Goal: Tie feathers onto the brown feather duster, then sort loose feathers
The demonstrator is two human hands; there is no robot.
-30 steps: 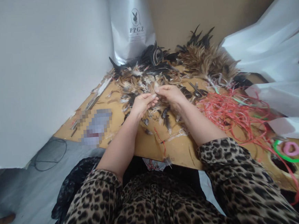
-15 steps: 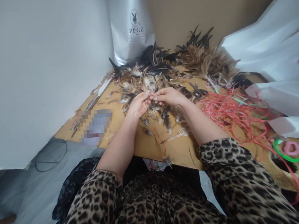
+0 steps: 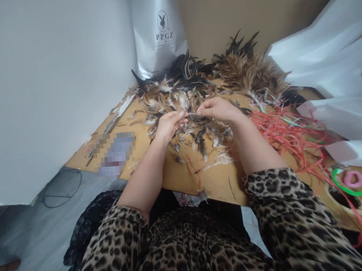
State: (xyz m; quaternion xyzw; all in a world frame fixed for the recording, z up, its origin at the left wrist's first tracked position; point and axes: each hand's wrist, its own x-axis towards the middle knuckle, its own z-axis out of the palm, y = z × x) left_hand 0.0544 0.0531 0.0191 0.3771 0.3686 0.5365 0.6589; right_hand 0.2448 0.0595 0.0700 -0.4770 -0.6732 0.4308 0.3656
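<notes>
Dark slender feather, held level between the two hands just above the heap of loose brown and black feathers on the tan wooden tabletop. Left hand pinches one end with fingertips closed; right hand pinches the other end likewise. Tangled red plastic cords lie right of the heap, a white printed bag stands behind it. Judgement: a light grip near the quill, with gentle even tension, should keep the vane from fraying.
</notes>
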